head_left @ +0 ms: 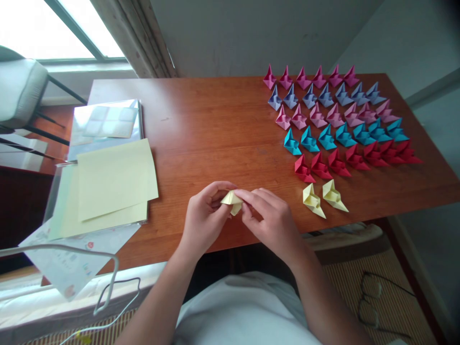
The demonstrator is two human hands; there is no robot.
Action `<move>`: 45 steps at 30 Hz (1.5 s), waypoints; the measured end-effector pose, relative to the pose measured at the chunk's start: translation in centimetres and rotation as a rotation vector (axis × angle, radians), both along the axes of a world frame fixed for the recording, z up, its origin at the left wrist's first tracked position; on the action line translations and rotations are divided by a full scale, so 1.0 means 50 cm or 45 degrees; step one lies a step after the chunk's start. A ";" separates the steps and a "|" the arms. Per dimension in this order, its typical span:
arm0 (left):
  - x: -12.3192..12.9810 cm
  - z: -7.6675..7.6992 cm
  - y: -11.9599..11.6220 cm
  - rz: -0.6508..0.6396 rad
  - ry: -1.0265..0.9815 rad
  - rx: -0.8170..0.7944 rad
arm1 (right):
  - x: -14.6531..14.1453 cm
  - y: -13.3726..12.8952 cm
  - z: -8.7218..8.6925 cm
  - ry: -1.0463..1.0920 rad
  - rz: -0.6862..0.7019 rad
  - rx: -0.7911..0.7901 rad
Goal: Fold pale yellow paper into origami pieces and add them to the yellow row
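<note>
A small folded piece of pale yellow paper is held between both hands over the table's front edge. My left hand grips it from the left, its thumb below and fingers curled behind. From the right, my right hand pinches its right side with thumb and forefinger. Two finished-looking yellow folded shapes, one and another, sit to the right of my right hand. Behind them stand rows of similar shapes in red, blue, pink, lilac and darker pink.
Yellow paper sheets lie on the wooden table at the left, beside a clear package. A white cable curves at the lower left. Glasses rest on a woven mat at the lower right.
</note>
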State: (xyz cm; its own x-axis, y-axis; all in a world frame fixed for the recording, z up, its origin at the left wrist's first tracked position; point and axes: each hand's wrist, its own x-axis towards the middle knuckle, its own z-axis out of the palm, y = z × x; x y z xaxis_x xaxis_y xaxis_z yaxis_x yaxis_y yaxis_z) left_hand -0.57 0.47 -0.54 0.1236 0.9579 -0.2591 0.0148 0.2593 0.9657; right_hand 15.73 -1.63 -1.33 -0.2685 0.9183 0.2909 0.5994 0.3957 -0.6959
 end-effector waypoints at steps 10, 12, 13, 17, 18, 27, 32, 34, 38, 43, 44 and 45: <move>-0.013 0.013 0.000 -0.180 -0.365 -0.179 | 0.013 0.002 0.000 0.054 -0.055 0.106; -0.014 0.018 -0.004 -0.197 -0.431 -0.205 | 0.014 0.002 0.000 0.020 -0.076 0.147; -0.014 0.020 -0.005 -0.186 -0.441 -0.214 | 0.014 0.001 -0.001 0.003 -0.077 0.165; -0.006 0.026 -0.009 -0.103 -0.363 -0.191 | 0.012 0.001 -0.003 -0.032 -0.059 0.222; -0.004 0.026 -0.009 -0.097 -0.343 -0.181 | 0.011 0.001 -0.003 -0.026 -0.062 0.226; -0.003 0.005 -0.010 -0.038 -0.371 -0.143 | 0.011 -0.004 0.003 0.185 -0.202 0.041; -0.001 -0.001 -0.012 -0.010 -0.246 -0.043 | 0.012 0.002 0.008 0.339 -0.245 -0.164; 0.002 -0.003 -0.015 -0.070 -0.176 0.030 | 0.010 0.008 0.010 0.385 -0.242 -0.217; 0.008 -0.007 -0.021 -0.144 -0.073 0.133 | 0.007 0.016 0.006 0.442 -0.192 -0.279; 0.011 -0.005 -0.021 -0.152 -0.119 0.037 | 0.007 0.017 -0.007 0.690 -0.203 -0.428; 0.010 -0.003 -0.021 -0.169 -0.118 0.008 | 0.008 0.016 -0.009 0.761 -0.208 -0.465; 0.010 -0.002 -0.020 -0.188 -0.112 -0.012 | 0.009 0.016 -0.011 0.831 -0.210 -0.497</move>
State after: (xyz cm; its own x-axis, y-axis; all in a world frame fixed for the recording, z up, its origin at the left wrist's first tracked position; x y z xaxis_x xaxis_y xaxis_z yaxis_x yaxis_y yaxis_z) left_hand -0.08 -0.55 -0.63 0.2855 0.9252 -0.2502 -0.0314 0.2699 0.9624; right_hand 16.17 -0.84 -1.85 -0.0048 0.9999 -0.0094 0.0505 -0.0092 -0.9987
